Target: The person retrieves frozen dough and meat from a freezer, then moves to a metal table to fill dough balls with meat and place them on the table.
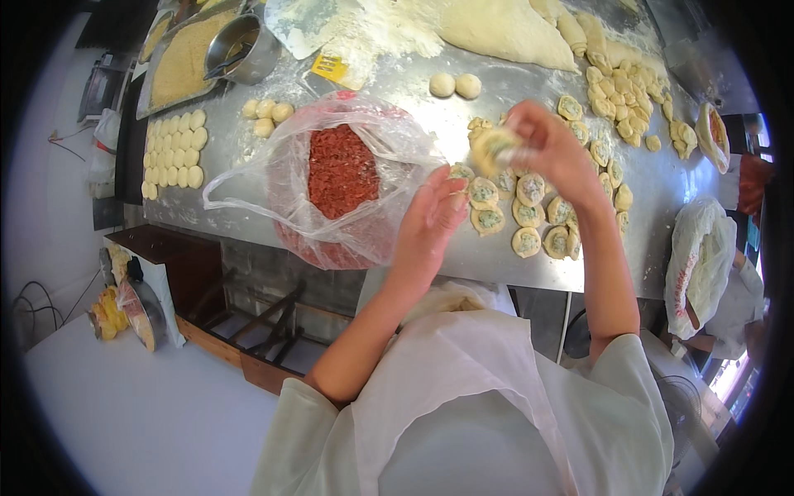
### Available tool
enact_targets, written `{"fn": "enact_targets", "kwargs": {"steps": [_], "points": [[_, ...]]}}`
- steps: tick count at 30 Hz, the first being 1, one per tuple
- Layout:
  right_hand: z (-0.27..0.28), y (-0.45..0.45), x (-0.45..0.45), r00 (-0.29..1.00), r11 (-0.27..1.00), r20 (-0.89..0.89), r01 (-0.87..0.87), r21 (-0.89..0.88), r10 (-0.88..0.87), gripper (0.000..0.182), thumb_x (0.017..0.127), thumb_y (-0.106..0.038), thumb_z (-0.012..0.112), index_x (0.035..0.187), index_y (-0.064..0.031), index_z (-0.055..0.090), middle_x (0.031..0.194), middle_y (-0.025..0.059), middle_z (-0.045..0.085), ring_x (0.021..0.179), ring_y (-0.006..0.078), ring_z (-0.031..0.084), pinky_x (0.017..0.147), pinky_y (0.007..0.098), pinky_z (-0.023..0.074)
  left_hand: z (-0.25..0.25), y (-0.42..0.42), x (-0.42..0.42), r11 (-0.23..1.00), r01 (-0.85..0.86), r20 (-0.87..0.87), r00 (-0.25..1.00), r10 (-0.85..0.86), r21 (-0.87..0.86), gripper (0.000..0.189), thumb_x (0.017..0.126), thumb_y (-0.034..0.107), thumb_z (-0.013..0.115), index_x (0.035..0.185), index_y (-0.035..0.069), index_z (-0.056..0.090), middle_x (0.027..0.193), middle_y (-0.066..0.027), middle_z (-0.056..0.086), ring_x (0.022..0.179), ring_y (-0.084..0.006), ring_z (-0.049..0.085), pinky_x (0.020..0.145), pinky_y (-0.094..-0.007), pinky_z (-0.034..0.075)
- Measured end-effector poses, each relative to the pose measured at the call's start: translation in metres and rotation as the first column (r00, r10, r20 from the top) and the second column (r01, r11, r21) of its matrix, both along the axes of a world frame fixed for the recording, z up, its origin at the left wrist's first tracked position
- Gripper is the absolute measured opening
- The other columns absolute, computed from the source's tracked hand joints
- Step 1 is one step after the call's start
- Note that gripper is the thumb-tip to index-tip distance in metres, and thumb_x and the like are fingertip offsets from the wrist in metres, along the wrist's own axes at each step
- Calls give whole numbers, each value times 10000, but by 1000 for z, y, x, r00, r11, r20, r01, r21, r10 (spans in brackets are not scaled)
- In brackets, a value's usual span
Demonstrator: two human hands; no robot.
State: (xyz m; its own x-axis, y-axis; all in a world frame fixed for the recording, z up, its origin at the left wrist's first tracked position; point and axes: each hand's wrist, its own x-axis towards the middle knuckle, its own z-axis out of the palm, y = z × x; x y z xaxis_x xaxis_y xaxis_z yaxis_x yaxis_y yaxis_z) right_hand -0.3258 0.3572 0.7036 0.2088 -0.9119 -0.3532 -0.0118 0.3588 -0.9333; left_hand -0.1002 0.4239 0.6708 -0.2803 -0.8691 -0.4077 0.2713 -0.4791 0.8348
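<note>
Between the fingers of my right hand (543,146) is a dough piece with green-flecked filling (494,149), blurred and held above the metal table. Open and apart from it, my left hand (432,208) hovers by the right edge of a clear plastic bag (248,186); whether it touches the bag I cannot tell. Red minced meat (342,170) shows through the bag's wide mouth. Below and around my right hand lie several filled dough rounds (528,212), their tops uncovered. My right forearm hides some of them.
Smooth dough balls stand in rows (175,149) at the left, near a tray of crumbs (186,59) and a steel pot (243,48). A yellow scraper (330,67), a large dough slab (505,31) and small dough pieces (620,99) lie along the far side. Another plastic bag (701,266) is at the right.
</note>
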Motion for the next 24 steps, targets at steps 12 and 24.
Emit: {"fn": "enact_targets", "kwargs": {"steps": [12,24], "points": [[-69,-19,194,693,748,-716,-517,-416,81,583,821,-115,768,1361,-62,554,1188,178,618,1020,381,637,897,449,515,-8,17,187,905,-228,-463,798,386,360,465,1098,319,474,1447,11,467,1317,-121,604,1197,-220,601,1006,-371,503],[-71,-18,240,535,790,-842,-546,-279,73,377,789,-96,780,1146,-69,663,1024,150,647,948,350,668,804,445,535,-2,-28,225,961,-146,-351,909,224,234,390,1058,119,543,1421,0,467,1282,-146,608,1174,-258,623,1009,-371,529]]}}
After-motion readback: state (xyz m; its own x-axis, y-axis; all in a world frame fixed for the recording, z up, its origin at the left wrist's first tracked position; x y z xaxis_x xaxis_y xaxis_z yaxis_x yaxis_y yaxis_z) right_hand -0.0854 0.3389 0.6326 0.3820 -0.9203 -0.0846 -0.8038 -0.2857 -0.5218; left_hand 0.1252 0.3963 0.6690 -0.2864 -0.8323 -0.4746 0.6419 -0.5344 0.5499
